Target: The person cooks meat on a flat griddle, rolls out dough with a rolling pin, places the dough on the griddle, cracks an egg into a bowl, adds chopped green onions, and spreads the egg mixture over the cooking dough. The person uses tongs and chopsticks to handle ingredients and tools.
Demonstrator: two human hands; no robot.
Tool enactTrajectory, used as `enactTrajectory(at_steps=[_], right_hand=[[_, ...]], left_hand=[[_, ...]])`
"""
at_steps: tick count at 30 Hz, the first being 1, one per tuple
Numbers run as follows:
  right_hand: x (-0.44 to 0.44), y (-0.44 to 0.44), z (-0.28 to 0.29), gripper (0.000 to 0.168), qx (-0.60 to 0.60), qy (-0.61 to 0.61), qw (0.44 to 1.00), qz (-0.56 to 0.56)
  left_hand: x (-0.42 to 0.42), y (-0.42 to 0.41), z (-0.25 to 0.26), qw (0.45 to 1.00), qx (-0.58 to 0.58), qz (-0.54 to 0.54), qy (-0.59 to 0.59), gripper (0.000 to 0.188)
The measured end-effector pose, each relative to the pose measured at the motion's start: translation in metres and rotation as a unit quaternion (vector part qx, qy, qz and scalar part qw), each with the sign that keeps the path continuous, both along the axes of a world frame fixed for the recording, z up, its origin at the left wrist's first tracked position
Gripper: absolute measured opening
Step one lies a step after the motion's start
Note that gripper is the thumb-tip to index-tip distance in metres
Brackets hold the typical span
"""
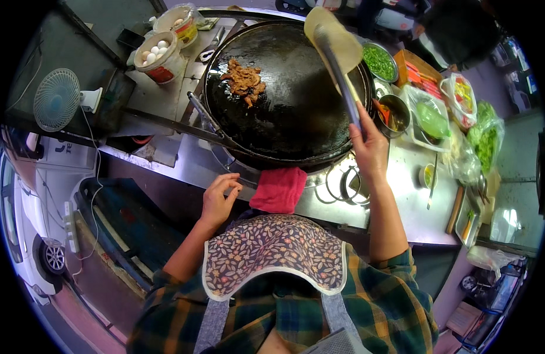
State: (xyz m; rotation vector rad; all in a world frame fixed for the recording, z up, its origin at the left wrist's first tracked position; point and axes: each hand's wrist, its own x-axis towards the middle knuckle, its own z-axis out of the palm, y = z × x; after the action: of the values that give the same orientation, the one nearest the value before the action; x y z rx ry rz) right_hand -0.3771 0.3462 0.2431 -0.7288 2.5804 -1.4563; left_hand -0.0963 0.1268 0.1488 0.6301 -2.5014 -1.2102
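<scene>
My right hand (370,148) grips a long, thin blade-like tool (338,66) with a pale flatbread (332,37) draped over its far end, above the right side of the round black griddle (294,119). What lies under the tool at my fingers is partly hidden. Browned meat pieces (244,82) lie in a pile on the griddle's left part. My left hand (221,197) hangs near the counter's front edge with fingers loosely curled and nothing in it. To its right a folded red cloth (279,189) lies at the griddle's front.
Egg buckets (159,73) stand at back left, near a small fan (58,99). On the right are a bowl of chopped greens (379,62), a metal pot (392,116), a white tub (425,117) and bagged lettuce (484,132). A person (458,31) is beyond the counter.
</scene>
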Motion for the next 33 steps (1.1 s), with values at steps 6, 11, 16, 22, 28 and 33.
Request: enactTrajectory(at_steps=[6, 11, 16, 22, 28, 33], right_hand=[[0.058, -0.026, -0.078, 0.062, 0.113, 0.064, 0.990, 0.055], [0.100, -0.001, -0.086, 0.072, 0.040, 0.019, 0.989, 0.142], [0.009, 0.040, -0.081, 0.047, 0.023, 0.061, 0.996, 0.063], [-0.149, 0.041, -0.109, 0.057, 0.322, 0.088, 0.931, -0.149], [-0.176, 0.059, -0.125, 0.016, 0.436, 0.221, 0.872, -0.029], [-0.181, 0.111, -0.083, 0.016, 0.271, 0.238, 0.932, 0.039]], left_hand=[[-0.041, 0.023, -0.011, 0.934, 0.351, -0.047, -0.035, 0.029], [-0.099, 0.064, 0.005, 0.860, 0.510, 0.002, -0.017, 0.038], [-0.111, 0.079, 0.006, 0.851, 0.523, 0.030, -0.031, 0.025], [-0.097, 0.106, 0.006, 0.895, 0.439, 0.029, -0.073, 0.026], [-0.080, 0.115, 0.012, 0.900, 0.422, 0.090, -0.058, 0.026], [-0.077, 0.121, 0.011, 0.902, 0.418, 0.099, -0.047, 0.026]])
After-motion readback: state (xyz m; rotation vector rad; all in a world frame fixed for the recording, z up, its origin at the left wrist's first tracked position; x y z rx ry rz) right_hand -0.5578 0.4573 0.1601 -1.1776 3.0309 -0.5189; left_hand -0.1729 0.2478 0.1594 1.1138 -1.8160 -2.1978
